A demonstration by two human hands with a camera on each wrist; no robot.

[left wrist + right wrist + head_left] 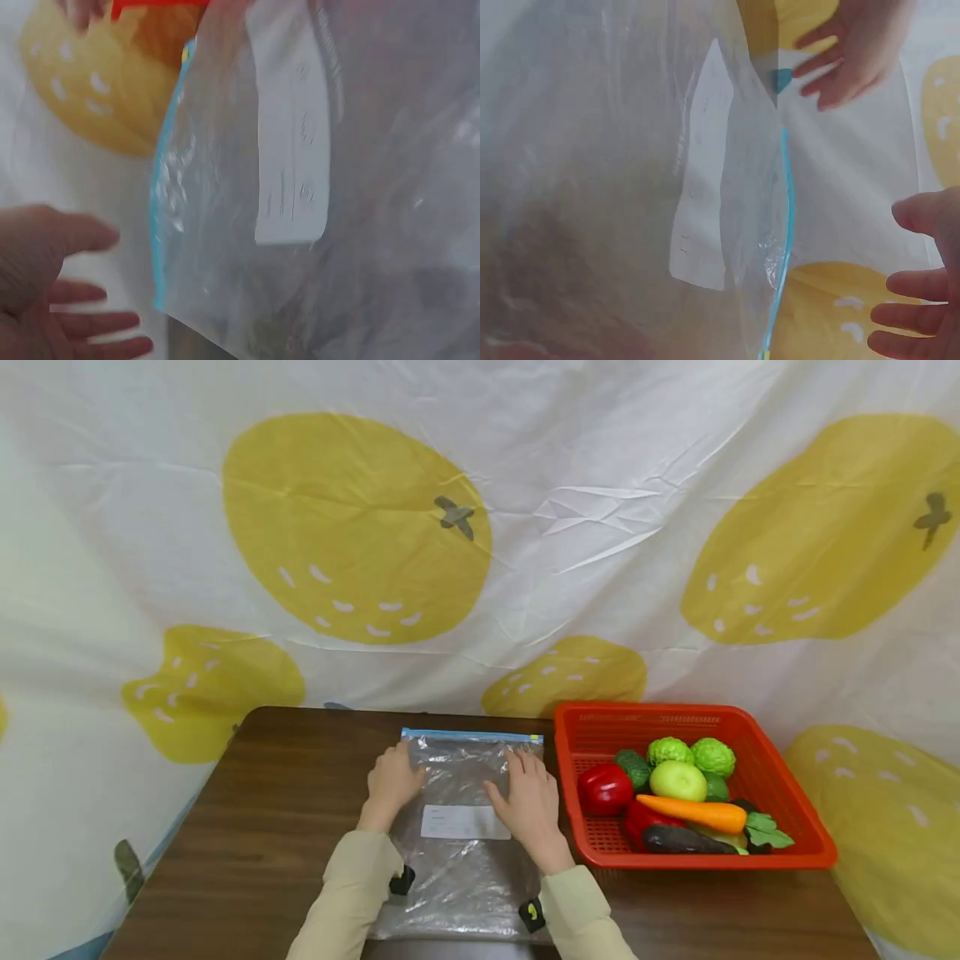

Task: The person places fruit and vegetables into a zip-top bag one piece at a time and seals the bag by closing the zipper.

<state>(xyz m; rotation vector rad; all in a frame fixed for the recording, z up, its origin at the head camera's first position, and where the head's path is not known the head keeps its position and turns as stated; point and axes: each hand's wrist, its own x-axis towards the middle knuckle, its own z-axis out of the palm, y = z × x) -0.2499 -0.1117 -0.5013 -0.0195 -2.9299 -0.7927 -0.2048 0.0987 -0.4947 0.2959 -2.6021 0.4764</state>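
A clear zip bag (457,885) lies flat on the brown table, with a blue zip strip (471,735) along its far edge and a white label (465,822) in its middle. Over the bag's left upper side is my left hand (393,781), its fingers extended. My right hand (531,797) is over the right upper side, thumb apart from the straight fingers. Whether the fingertips touch the plastic cannot be made out. In the wrist views the left hand (67,292) and right hand (922,277) show spread fingers beside the zip edge, holding nothing.
To the right of the bag stands a red plastic basket (813,843). It contains a carrot (701,812), a red bell pepper (605,789), an eggplant (686,840) and several green vegetables or fruits. A white curtain (570,468) with yellow fruit prints hangs behind the table (262,827).
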